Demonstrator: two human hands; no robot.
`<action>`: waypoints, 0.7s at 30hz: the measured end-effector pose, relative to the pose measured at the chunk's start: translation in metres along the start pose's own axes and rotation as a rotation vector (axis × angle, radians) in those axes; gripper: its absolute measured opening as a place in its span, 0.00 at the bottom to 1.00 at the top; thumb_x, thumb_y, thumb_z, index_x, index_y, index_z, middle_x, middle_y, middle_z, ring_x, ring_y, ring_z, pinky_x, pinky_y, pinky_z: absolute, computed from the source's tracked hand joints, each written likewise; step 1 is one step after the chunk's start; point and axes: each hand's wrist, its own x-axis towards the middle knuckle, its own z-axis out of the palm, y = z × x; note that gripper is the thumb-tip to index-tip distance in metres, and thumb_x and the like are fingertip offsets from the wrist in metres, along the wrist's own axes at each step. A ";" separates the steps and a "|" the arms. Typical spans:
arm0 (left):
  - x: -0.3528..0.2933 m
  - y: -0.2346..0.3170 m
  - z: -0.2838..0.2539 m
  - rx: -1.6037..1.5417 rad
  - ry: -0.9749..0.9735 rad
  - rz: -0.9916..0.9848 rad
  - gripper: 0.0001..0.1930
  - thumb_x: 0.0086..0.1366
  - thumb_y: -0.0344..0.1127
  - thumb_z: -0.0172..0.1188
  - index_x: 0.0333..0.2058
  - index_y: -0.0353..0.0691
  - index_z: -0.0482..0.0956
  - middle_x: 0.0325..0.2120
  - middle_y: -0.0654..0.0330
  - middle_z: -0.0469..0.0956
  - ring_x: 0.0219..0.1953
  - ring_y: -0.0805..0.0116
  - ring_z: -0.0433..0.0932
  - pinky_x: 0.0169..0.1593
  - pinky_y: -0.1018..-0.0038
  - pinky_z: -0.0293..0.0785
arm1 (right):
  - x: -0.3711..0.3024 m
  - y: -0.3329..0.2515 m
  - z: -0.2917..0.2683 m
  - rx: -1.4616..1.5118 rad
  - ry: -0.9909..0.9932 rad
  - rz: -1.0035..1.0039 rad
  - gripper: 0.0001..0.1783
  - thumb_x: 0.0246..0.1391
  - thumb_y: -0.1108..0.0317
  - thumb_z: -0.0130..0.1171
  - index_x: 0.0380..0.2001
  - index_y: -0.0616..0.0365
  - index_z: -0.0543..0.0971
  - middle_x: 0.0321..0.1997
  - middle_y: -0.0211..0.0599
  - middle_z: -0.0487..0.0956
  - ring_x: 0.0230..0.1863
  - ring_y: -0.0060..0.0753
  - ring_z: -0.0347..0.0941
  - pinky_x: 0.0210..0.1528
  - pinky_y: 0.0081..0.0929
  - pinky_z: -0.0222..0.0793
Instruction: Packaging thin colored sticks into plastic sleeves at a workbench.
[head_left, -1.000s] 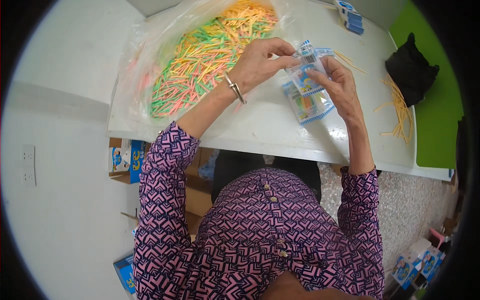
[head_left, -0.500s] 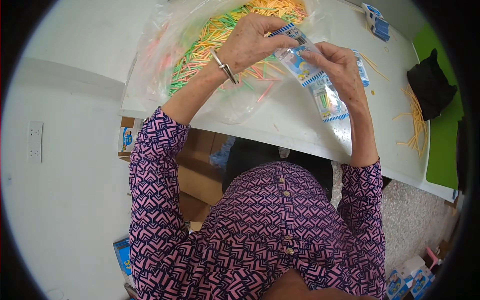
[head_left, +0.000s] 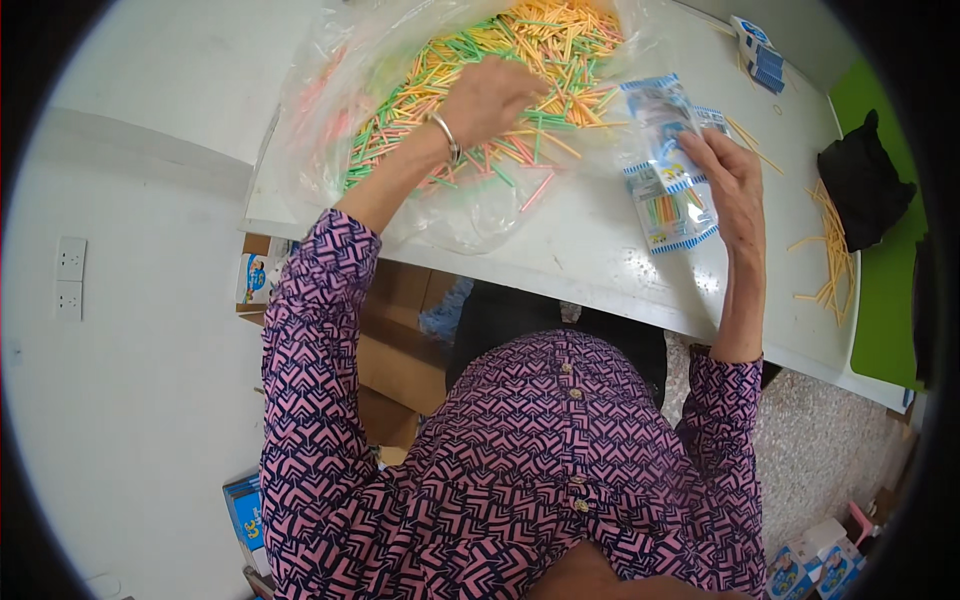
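While our right hand pinches a pouch, our left hand, grip unclear, is over coloured sticks; we seem mid-picking, next needing a tidy pinch.

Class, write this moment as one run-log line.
left hand: over coloured sticks, contact unclear; right hand: holding blue-edged packet; stick-filled packet: partly overlapped by it
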 end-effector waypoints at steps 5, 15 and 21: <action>-0.010 -0.002 0.019 0.439 -0.132 0.266 0.13 0.48 0.31 0.59 0.36 0.44 0.78 0.39 0.61 0.73 0.46 0.60 0.70 0.49 0.65 0.66 | -0.008 0.006 -0.004 0.204 0.143 0.066 0.14 0.53 0.62 0.60 0.19 0.59 0.77 0.17 0.20 0.68 0.20 0.10 0.57 0.22 0.15 0.50; -0.013 -0.014 -0.014 0.393 0.052 -0.067 0.06 0.50 0.31 0.56 0.28 0.44 0.79 0.38 0.59 0.74 0.45 0.59 0.70 0.47 0.64 0.66 | -0.011 0.006 0.006 0.293 0.163 0.083 0.13 0.53 0.63 0.60 0.18 0.57 0.76 0.17 0.19 0.67 0.20 0.09 0.56 0.23 0.14 0.49; -0.022 0.020 0.013 0.448 -0.087 0.321 0.09 0.46 0.33 0.60 0.29 0.41 0.79 0.37 0.59 0.74 0.43 0.60 0.71 0.45 0.65 0.67 | -0.007 0.019 0.003 0.250 0.045 0.075 0.11 0.54 0.62 0.59 0.24 0.57 0.79 0.21 0.19 0.72 0.23 0.08 0.62 0.28 0.11 0.55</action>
